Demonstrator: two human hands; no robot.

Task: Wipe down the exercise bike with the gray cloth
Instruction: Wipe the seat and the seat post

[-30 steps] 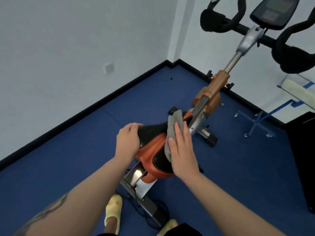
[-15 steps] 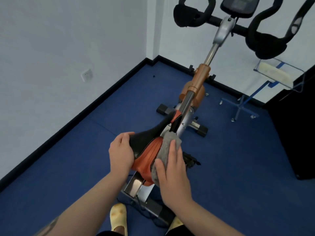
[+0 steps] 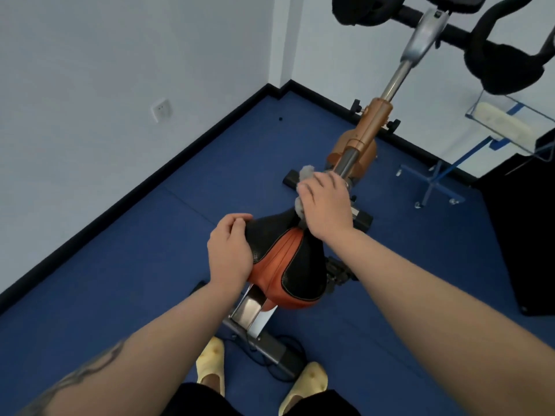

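The exercise bike stands in front of me with an orange and black saddle [image 3: 288, 265], an orange frame tube [image 3: 372, 124] and black handlebars [image 3: 492, 64] at the top. My left hand [image 3: 231, 250] grips the saddle's left side, fingers curled over its edge. My right hand [image 3: 326, 202] lies over the gray cloth [image 3: 306, 173] at the saddle's nose, by the steel post [image 3: 348, 160]. Only tufts of the cloth show past the fingers.
Blue floor all around, white walls meeting in a corner behind the bike. A blue stand [image 3: 432, 181] with a clear tray [image 3: 510, 121] is at the right, next to a black cabinet [image 3: 522, 235]. My feet in yellow slippers [image 3: 210, 364] straddle the bike's rear base.
My right hand has slid the cloth forward from the saddle's right side to its nose. My left hand has kept its hold on the saddle. The view has tilted down.
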